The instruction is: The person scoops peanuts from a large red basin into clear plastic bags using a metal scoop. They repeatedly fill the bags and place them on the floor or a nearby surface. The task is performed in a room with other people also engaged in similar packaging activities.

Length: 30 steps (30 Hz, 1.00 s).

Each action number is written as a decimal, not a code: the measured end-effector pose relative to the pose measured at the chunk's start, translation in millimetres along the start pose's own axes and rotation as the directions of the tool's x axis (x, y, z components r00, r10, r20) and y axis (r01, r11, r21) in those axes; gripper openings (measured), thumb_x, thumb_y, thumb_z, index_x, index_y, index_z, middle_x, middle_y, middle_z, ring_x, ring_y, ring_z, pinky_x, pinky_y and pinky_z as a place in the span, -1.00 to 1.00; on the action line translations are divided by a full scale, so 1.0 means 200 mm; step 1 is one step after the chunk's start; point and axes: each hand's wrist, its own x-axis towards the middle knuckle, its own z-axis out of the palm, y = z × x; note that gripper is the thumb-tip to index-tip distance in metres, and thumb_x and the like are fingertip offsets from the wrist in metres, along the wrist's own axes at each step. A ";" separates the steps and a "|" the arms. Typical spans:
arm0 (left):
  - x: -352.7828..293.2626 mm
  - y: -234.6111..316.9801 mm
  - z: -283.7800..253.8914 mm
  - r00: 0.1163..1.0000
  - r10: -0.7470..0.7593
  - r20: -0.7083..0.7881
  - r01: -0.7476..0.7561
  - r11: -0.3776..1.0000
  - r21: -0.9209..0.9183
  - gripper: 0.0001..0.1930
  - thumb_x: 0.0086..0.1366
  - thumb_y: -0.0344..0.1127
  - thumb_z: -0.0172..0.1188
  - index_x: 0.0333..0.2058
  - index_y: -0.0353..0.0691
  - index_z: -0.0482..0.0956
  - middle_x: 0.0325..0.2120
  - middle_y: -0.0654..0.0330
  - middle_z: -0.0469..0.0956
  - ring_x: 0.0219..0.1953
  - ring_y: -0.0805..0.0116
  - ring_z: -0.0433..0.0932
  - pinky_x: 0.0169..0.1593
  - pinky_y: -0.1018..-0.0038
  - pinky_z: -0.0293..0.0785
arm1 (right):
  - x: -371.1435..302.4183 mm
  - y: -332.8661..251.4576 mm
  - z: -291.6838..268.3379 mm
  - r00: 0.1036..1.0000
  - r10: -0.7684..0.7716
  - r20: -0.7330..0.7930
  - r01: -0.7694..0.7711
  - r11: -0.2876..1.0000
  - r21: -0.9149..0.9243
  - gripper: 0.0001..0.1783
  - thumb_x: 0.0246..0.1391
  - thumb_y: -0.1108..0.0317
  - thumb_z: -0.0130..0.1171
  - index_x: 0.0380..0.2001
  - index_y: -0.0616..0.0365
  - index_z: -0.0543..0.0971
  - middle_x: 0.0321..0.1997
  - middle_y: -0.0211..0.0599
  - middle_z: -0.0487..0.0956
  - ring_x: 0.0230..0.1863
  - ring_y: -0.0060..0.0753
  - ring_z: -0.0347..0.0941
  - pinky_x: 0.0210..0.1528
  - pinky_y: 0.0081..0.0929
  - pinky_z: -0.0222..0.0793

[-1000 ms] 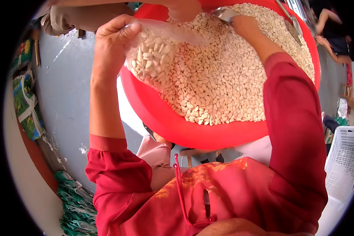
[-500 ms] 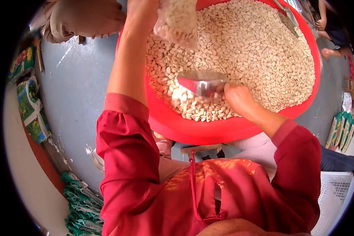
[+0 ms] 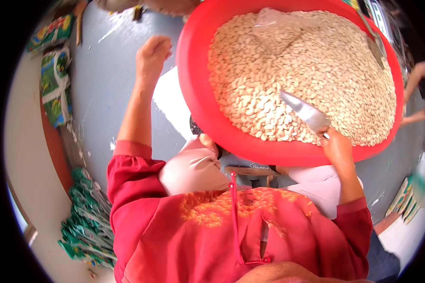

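Observation:
A big red tub [image 3: 193, 94] full of pale pumpkin seeds [image 3: 250, 80] stands before my knees. My right hand [image 3: 337, 144], at its near right side, is closed round the handle of a metal scoop [image 3: 307, 111]. The scoop is tilted over the seeds, its tip pointing to the far left. A clear plastic bag [image 3: 269, 19] lies on the seeds at the far side; how full it is I cannot tell. Outside the tub, my left hand [image 3: 153, 54] is raised over the floor at the left, fingers curled in, with nothing visible in them.
Another metal tool [image 3: 375, 40] rests at the tub's far right rim. Left of me, green packages [image 3: 56, 89] lie by the wall, with a heap of green bags [image 3: 87, 217] nearer. A white flat thing [image 3: 167, 101] is beside the tub. Another person's arm [image 3: 418, 75] shows at right.
My left hand has let go of the bag of seeds and moved left, out of the tub. The scoop has moved right and turned with my right hand. My view has shifted.

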 end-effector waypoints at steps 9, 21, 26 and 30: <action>-0.69 -1.02 0.06 0.899 -0.424 0.111 0.225 0.665 0.712 -0.80 0.01 -0.19 0.06 -0.49 -0.21 0.41 -0.48 0.03 0.46 -0.37 0.06 0.44 -0.34 0.24 0.33 | -0.09 0.05 -0.25 0.991 0.099 0.093 -0.063 0.942 -0.329 -0.76 -0.25 0.38 0.07 -0.37 0.05 0.47 -0.50 -0.14 0.50 -0.40 -0.10 0.42 -0.36 -0.28 0.30; -0.61 -1.27 0.35 0.871 -0.320 0.373 -0.122 0.593 0.795 -0.87 -0.02 -0.38 -0.11 -0.55 -0.17 0.45 -0.59 0.10 0.49 -0.47 0.17 0.49 -0.37 0.30 0.32 | 0.39 -0.07 0.23 0.891 0.242 0.385 -0.027 0.873 -0.488 -0.70 -0.29 0.28 0.04 -0.46 0.28 0.48 -0.44 0.04 0.48 -0.33 -0.01 0.41 -0.29 -0.24 0.31; -0.72 -1.34 0.30 0.971 -0.230 0.058 0.152 0.791 0.592 -0.90 -0.01 -0.36 -0.07 -0.57 -0.19 0.42 -0.59 0.07 0.47 -0.45 0.09 0.44 -0.41 0.25 0.32 | 0.33 -0.05 0.31 0.936 0.183 0.302 -0.041 0.906 -0.422 -0.73 -0.28 0.30 0.01 -0.49 0.26 0.50 -0.44 0.04 0.48 -0.35 0.01 0.42 -0.31 -0.22 0.31; -0.79 -1.36 0.16 0.902 -0.338 -0.269 0.385 0.911 0.147 -0.95 0.03 -0.40 0.02 -0.53 -0.23 0.41 -0.70 0.21 0.40 -0.59 0.39 0.38 -0.48 0.49 0.30 | 0.31 -0.07 0.34 0.938 0.220 0.270 -0.087 0.899 -0.429 -0.73 -0.25 0.32 -0.03 -0.47 0.27 0.51 -0.42 0.03 0.49 -0.34 -0.02 0.43 -0.32 -0.24 0.33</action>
